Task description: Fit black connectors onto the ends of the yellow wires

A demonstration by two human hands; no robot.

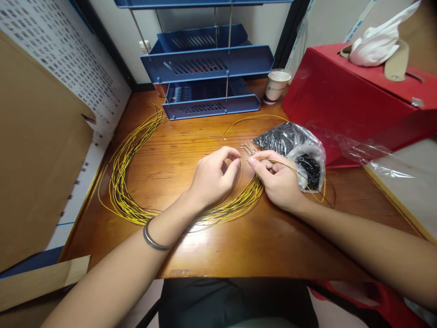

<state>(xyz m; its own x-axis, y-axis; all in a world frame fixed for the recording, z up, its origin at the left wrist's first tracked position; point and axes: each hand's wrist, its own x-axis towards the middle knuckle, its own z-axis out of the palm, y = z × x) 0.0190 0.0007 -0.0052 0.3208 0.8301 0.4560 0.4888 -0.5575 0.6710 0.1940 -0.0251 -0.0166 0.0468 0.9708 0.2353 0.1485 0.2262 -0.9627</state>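
My left hand (215,175) is closed in a pinch above the wooden table; a thin yellow wire (241,173) hangs down from its fingertips. Close by on the right, my right hand (278,180) pinches another yellow wire (287,164), which runs back over the hand to the right. The two sets of fingertips are a small gap apart. Under and around my left forearm lies a loose bundle of yellow and black wires (119,182) in a wide curve. Its wire ends with small metal tips (246,148) show just beyond my right hand.
A clear plastic bag of small black parts (278,139) lies behind my right hand. Blue stacked trays (211,107) and a paper cup (276,86) stand at the back. To the right is a red box (307,95) with tissue on top; cardboard (41,150) stands left.
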